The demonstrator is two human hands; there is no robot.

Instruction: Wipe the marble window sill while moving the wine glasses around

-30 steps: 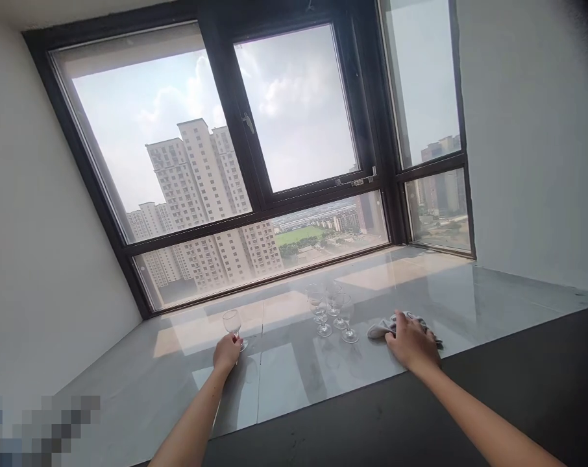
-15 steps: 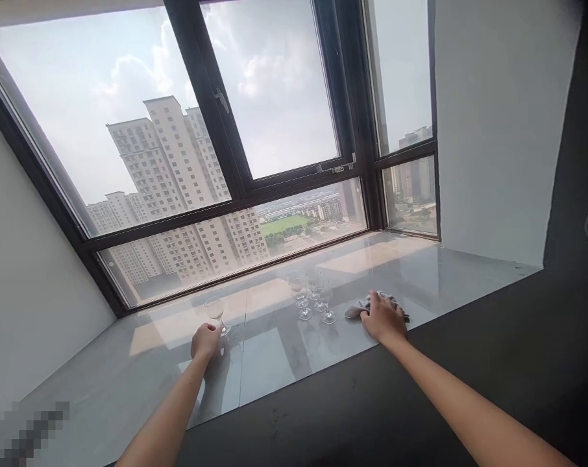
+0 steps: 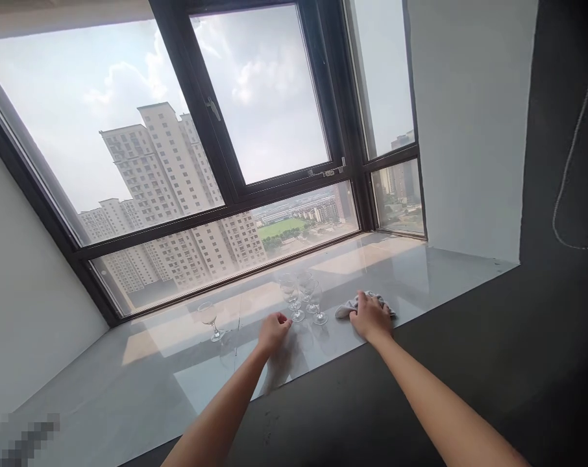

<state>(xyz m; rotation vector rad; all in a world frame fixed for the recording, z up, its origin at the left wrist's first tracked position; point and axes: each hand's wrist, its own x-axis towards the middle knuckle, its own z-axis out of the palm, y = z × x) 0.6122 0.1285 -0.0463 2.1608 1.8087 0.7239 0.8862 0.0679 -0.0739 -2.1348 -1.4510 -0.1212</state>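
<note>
My left hand [image 3: 274, 331] has its fingers curled together right at the foot of the nearest-left wine glass [image 3: 290, 292] in a cluster; whether they grip it I cannot make out. Close beside that glass, another wine glass [image 3: 318, 308] stands upright, with more clear stemmed glasses behind. My right hand [image 3: 373, 318] is closed over a crumpled grey cloth [image 3: 346, 310], pressing it on the sill to the right of the cluster. A single wine glass [image 3: 208, 316] stands upright off to the left, apart from both hands.
The glossy grey tiled sill [image 3: 143, 395] carries the glasses and ends in a front edge above a dark wall [image 3: 352, 415]. Behind it rises a dark-framed window [image 3: 230, 201]. White side walls [image 3: 469, 130] bound the sill, and a cord [image 3: 561, 194] hangs at the right.
My left hand has left the single glass on the left and moved right to the cluster. My right hand stays on the cloth. The whole view has shifted slightly.
</note>
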